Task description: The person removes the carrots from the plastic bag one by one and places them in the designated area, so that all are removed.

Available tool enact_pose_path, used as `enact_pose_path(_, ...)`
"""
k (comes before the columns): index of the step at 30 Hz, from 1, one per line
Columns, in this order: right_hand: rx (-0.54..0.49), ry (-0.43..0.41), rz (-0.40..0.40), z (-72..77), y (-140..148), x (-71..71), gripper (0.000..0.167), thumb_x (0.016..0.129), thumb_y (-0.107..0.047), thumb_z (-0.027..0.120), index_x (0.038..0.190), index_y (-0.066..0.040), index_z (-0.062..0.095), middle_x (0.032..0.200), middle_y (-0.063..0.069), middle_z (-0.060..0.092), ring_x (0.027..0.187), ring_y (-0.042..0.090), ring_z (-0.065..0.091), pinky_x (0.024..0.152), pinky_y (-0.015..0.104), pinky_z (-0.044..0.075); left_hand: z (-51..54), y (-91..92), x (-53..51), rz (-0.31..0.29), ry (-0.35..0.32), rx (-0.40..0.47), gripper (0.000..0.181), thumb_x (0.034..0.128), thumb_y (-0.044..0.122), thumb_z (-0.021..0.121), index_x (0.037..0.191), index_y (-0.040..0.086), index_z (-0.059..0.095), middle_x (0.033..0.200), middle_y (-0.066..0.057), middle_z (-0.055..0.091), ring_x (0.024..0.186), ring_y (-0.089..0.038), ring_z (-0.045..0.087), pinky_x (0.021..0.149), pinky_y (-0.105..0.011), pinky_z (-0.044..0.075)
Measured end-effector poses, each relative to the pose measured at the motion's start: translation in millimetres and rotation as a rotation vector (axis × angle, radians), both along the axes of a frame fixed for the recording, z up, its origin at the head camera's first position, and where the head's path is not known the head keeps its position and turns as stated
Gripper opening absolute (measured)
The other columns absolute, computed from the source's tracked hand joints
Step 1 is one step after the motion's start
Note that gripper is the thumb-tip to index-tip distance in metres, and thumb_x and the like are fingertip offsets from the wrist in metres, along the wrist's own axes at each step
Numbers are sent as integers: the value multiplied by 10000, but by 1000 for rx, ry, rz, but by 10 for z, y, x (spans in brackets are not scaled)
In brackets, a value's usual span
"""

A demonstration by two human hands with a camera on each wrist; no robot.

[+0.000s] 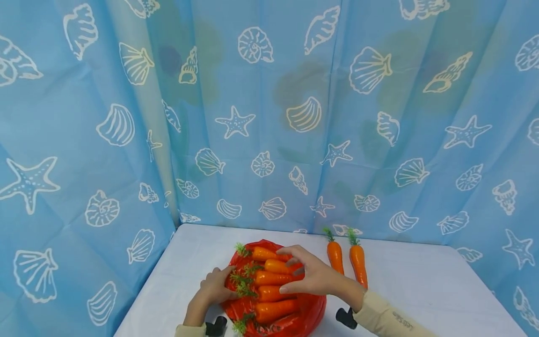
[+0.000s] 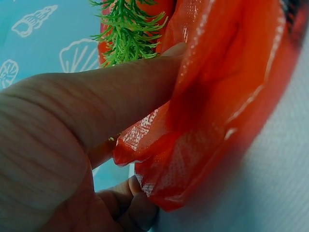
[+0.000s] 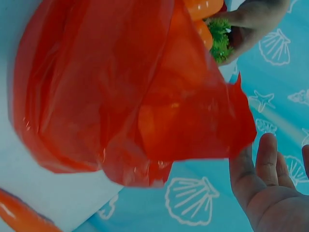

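A red plastic bag (image 1: pixel 309 313) lies on the table with its mouth spread wide. Several orange carrots (image 1: pixel 275 278) with green leafy tops rest in it side by side, tops toward the left. At the bag's left rim, my left hand (image 1: pixel 216 285) grips the plastic; the left wrist view has the thumb (image 2: pixel 130 92) over the edge and the other fingers lower down. My right hand (image 1: pixel 313 276) hovers over the right ends of the carrots, fingers spread and slightly bent, holding nothing. In the right wrist view its thumb (image 3: pixel 241 171) comes close to the bag's edge; contact is unclear.
Two more carrots, a left one (image 1: pixel 335 255) and a right one (image 1: pixel 358 264), lie on the white table (image 1: pixel 421 281) to the right of the bag, partly behind my right forearm. A blue curtain (image 1: pixel 269 117) with white shell prints hangs behind the table and on its left side.
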State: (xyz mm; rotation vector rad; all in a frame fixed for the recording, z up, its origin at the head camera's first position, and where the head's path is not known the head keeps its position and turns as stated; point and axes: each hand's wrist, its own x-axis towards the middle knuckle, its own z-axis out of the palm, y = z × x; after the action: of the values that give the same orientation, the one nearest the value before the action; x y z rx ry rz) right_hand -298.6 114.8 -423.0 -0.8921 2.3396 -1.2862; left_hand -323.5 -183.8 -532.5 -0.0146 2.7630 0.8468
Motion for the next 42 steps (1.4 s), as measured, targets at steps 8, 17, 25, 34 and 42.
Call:
enact_pose_path(8, -24, -90, 56, -59, -119, 60, 674, 859, -364, 766, 1427, -259, 420, 1467, 34, 417, 1304, 375, 468, 1039, 553, 467, 0, -4, -10, 7, 3, 10, 764, 705, 255, 876, 1391, 175, 549, 1152, -149, 541, 1046, -334, 468, 955, -622, 399)
enact_pose_path(17, 5, -121, 118, -150, -212, 123, 677, 855, -389, 764, 1427, -278, 419, 1483, 45, 393, 1267, 335, 501, 1008, 518, 502, 12, -4, 20, 4, 8, -3, 763, 712, 268, 874, 1393, 171, 545, 1153, -153, 541, 1052, -337, 481, 937, -617, 403)
enact_pose_path(25, 42, -106, 94, -203, -191, 101, 672, 846, -429, 763, 1417, -310, 431, 1479, 8, 403, 1263, 294, 511, 997, 490, 508, 36, -2, 40, -32, 37, -22, 745, 726, 280, 868, 1386, 154, 547, 1126, -150, 543, 1028, -339, 502, 896, -608, 403)
enact_pose_path(34, 9, -92, 92, -211, -170, 68, 633, 860, -401, 756, 1404, -280, 455, 1459, 52, 459, 1251, 333, 508, 984, 502, 506, 8, -19, 8, -5, 12, -21, 751, 718, 284, 872, 1385, 168, 548, 1143, -158, 539, 1066, -351, 491, 946, -624, 389)
enact_pose_path(42, 39, -119, 107, -273, -218, 86, 620, 857, -382, 762, 1391, -267, 469, 1438, -8, 444, 1261, 281, 500, 969, 435, 534, 17, -10, 7, -27, 16, -7, 746, 724, 275, 867, 1388, 164, 545, 1133, -154, 530, 1034, -342, 481, 930, -620, 395)
